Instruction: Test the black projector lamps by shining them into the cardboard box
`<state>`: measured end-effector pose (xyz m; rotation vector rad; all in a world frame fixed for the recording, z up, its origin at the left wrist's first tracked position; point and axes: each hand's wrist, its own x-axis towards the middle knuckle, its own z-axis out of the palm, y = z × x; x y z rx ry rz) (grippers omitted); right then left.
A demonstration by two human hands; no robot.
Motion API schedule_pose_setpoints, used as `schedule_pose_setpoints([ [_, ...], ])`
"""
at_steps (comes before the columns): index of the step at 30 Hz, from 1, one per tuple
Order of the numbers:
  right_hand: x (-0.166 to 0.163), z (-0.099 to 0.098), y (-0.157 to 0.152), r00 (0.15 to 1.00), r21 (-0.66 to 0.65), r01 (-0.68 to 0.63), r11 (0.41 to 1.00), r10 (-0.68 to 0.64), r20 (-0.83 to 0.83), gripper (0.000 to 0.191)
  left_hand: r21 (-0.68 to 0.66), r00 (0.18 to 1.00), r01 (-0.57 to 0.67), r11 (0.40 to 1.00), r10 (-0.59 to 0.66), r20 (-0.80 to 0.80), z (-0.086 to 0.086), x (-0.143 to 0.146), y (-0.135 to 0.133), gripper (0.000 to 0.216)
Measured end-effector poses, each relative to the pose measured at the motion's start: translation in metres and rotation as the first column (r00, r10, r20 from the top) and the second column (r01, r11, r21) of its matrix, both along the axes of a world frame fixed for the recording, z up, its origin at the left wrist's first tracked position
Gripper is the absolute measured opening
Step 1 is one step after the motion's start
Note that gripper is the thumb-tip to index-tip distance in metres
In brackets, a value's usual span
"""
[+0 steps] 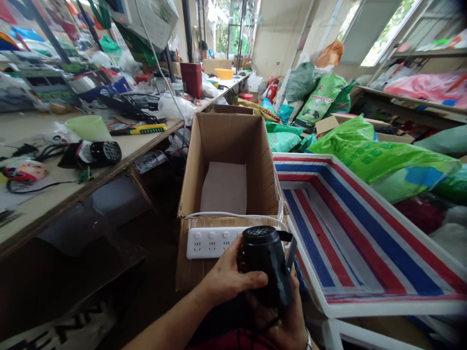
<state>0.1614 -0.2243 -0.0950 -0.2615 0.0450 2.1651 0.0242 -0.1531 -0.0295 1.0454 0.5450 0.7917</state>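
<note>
A small black stage light [264, 265] with a dotted lens face and a metal bracket [291, 253] is held up between my two hands. My left hand [229, 274] grips its left side, the thumb lying across the front of the housing. From below and the right, my right hand [288, 316] is wrapped around its lower part; some of those fingers are hidden behind the light. A thin dark cord hangs beneath it. Just behind the light, a white power strip [207, 243] lies on a flap of the open cardboard box [233, 129].
To the left, a workbench [146, 150] carries another black light [105, 152], a pale green cup [87, 127], a yellow-black cutter [146, 129] and loose cables. On the right stands a white-rimmed bin [365, 311] lined with striped sheet. Green bags [386, 150] are heaped beyond.
</note>
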Motion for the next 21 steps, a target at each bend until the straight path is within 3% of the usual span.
schedule_pose_setpoints([
  [9,-0.001,0.002,-0.001,0.957,-0.115,0.086,0.990,-0.050,0.287,0.046,0.000,0.997,-0.043,0.999,0.043,-0.063,0.004,-0.006,-0.001,0.063],
  [15,0.003,-0.014,-0.007,0.893,0.049,0.114,0.992,-0.124,0.432,0.031,-0.023,0.987,-0.134,0.991,0.132,-0.088,0.009,-0.006,0.000,0.066],
  [21,0.003,-0.013,-0.005,0.834,0.032,0.124,0.992,-0.122,0.537,0.031,-0.034,0.972,-0.204,0.978,0.199,-0.124,0.009,-0.009,-0.002,0.060],
])
